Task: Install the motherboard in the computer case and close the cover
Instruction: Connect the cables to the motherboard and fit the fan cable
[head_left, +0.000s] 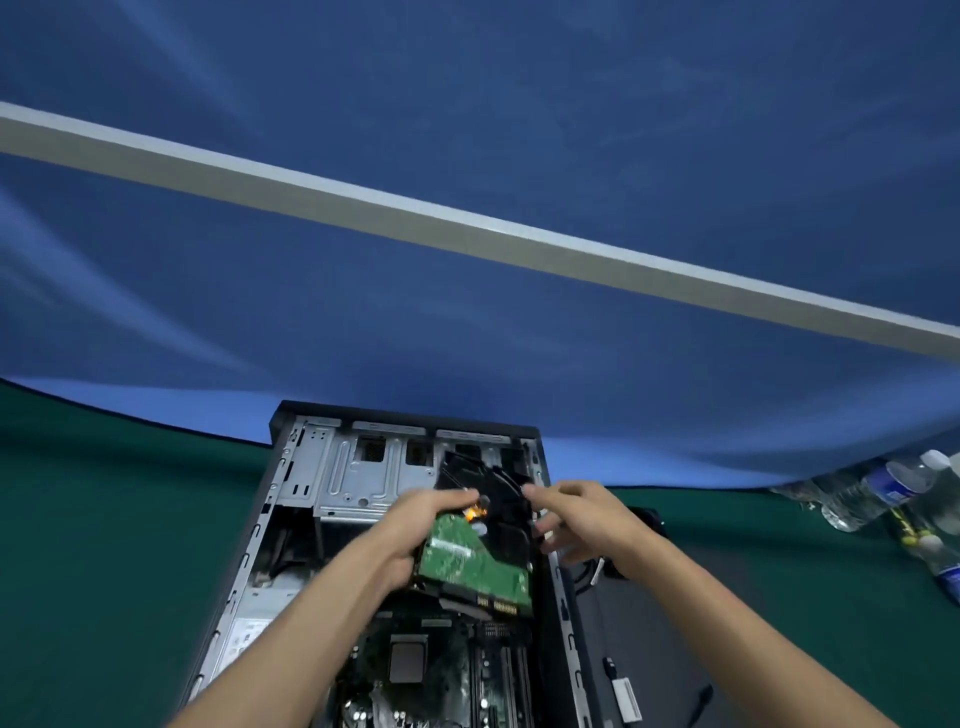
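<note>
The left hand (415, 525) grips a hard drive (475, 564) by its left edge, fingers curled over the far end, holding it tilted above the open computer case (291, 457). The right hand (576, 514) hovers just right of the drive with fingers loosely spread; whether they touch it is unclear. The drive's green circuit side faces up, beside the metal drive bay (363, 467). The motherboard (431, 670) lies flat in the case's near half, under the forearms. Green table (104, 519) lies bare left of the case; water bottles (883, 493) stand far right.
</note>
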